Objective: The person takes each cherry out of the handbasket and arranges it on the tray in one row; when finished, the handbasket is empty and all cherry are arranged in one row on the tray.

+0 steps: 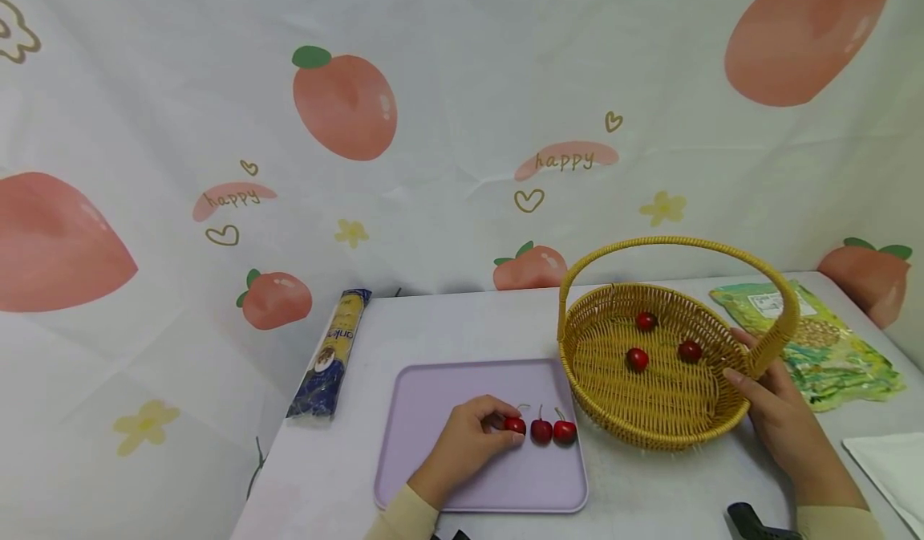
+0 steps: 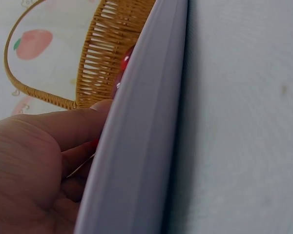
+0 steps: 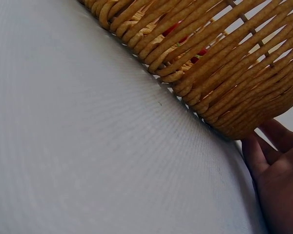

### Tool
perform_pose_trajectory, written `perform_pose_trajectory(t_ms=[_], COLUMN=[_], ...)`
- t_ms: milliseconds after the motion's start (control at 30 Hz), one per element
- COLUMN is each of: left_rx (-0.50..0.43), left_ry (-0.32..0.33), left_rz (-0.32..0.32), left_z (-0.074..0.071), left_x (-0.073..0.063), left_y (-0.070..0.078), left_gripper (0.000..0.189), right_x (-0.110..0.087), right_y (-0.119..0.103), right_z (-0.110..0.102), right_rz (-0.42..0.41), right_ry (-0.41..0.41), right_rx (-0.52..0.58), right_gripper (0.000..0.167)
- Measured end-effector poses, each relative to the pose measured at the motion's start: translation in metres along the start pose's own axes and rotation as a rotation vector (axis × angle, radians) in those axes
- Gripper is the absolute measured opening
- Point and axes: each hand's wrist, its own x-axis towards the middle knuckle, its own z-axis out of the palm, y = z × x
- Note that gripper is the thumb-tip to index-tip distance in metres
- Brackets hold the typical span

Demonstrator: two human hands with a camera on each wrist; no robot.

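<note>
My left hand (image 1: pixel 465 444) pinches a dark red cherry (image 1: pixel 516 425) between thumb and fingers, low over the lilac tray (image 1: pixel 426 391). Just right of it on the tray are two more cherries with stems, a middle one (image 1: pixel 541 432) and an outer one (image 1: pixel 565 432). At the right stands a yellow wicker basket (image 1: pixel 602 391) with a tall handle, holding three cherries (image 1: pixel 638 359). My right hand (image 1: pixel 783 424) grips the basket's right side near the handle base, thumb at the rim. In the left wrist view, the tray edge (image 2: pixel 136 126) hides the left fingertips and most of the cherries.
A blue and yellow packet (image 1: pixel 335 355) lies left of the tray. Behind the right hand lies a green patterned bag (image 1: pixel 830 339). White cloth or paper (image 1: pixel 891 472) sits at the right edge, and a black object (image 1: pixel 754 521) at the front. A fruit-print curtain (image 1: pixel 447 123) hangs behind the table.
</note>
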Motion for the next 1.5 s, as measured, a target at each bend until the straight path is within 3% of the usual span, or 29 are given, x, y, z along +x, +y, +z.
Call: perform_pose_trajectory(t_ms=[400, 733, 1000, 1267, 1500], left_rx=[0.085, 0.067, 0.016, -0.029, -0.076], left_ry=[0.010, 0.024, 0.069, 0.122, 0.117], left_rz=[0.000, 0.010, -0.076, -0.103, -0.022], left_z=[0.005, 0.005, 0.002, -0.002, -0.003], left_x=[-0.001, -0.001, 0.002, 0.007, 0.020], left_y=[-0.002, -0.001, 0.002, 0.019, 0.045], left_gripper=[0.023, 0.024, 0.022, 0.025, 0.024], right_x=[0.001, 0.001, 0.000, 0.000, 0.001], right_y=[0.000, 0.001, 0.001, 0.001, 0.001], right_z=[0.000, -0.001, 0.000, -0.001, 0.000], right_rz=[-0.023, -0.013, -0.004, -0.002, -0.006], right_ry=[-0.003, -0.009, -0.010, -0.006, -0.003], right_rx=[0.007, 0.006, -0.001, -0.006, -0.020], right_gripper=[0.067, 0.067, 0.068, 0.067, 0.068])
